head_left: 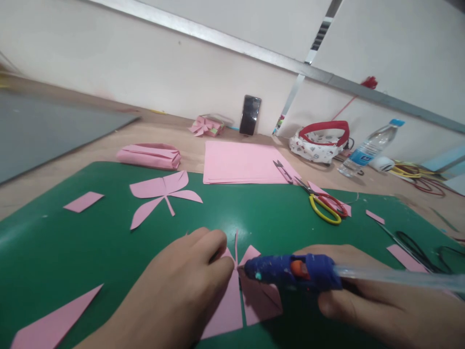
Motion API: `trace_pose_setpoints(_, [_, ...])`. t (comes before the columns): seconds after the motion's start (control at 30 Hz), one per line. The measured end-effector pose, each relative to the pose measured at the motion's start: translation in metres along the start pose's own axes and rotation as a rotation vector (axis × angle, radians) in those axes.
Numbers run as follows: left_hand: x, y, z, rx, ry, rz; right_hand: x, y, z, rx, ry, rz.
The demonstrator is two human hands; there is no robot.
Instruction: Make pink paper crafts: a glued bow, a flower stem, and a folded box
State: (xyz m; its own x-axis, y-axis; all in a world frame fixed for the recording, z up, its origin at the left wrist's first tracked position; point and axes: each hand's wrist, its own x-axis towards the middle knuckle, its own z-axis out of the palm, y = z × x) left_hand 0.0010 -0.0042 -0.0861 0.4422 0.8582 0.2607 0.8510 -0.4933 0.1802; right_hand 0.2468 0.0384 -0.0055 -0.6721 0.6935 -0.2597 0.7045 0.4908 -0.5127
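In my right hand (363,295) is a blue hot glue gun (279,270) with a clear glue stick (392,277) out of its back. Its nozzle points left, at the middle of a pink paper cutout (225,312) on the green mat. My left hand (185,286) is closed at that same spot, thumb and forefinger pinched by the nozzle on the cutout's edge. Part of the cutout lies hidden under both hands. Beyond them rests a pink paper butterfly shape (163,194) with narrow wings.
Yellow-and-red scissors (327,206) and small thread snips (282,170) lie by a stack of pink paper (240,162). A water bottle (370,148), a pouch (319,140) and a phone (250,115) stand along the wall. A black cord (417,249) lies at right.
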Motion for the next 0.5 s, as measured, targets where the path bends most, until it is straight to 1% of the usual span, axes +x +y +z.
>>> trace_pose_setpoints(0.07, [-0.001,0.0,0.0,-0.002,-0.005,-0.001,-0.003,0.003,-0.001,-0.003,-0.064,0.019])
trace_pose_setpoints(0.13, [-0.001,0.001,-0.001,-0.005,-0.005,-0.012,-0.006,0.008,-0.001,0.016,-0.064,0.019])
trace_pose_setpoints(0.23, [-0.002,0.001,-0.002,-0.011,-0.004,-0.031,-0.012,0.018,0.0,0.089,-0.015,0.023])
trace_pose_setpoints(0.37, [-0.002,0.0,0.0,-0.029,-0.001,-0.016,-0.021,0.028,0.001,0.249,0.098,0.113])
trace_pose_setpoints(0.43, [-0.001,-0.001,0.001,-0.04,0.012,-0.026,-0.022,0.029,0.001,0.298,0.151,0.146])
trace_pose_setpoints(0.5, [-0.001,-0.002,0.001,-0.05,0.025,-0.043,-0.019,0.026,0.0,0.299,0.169,0.146])
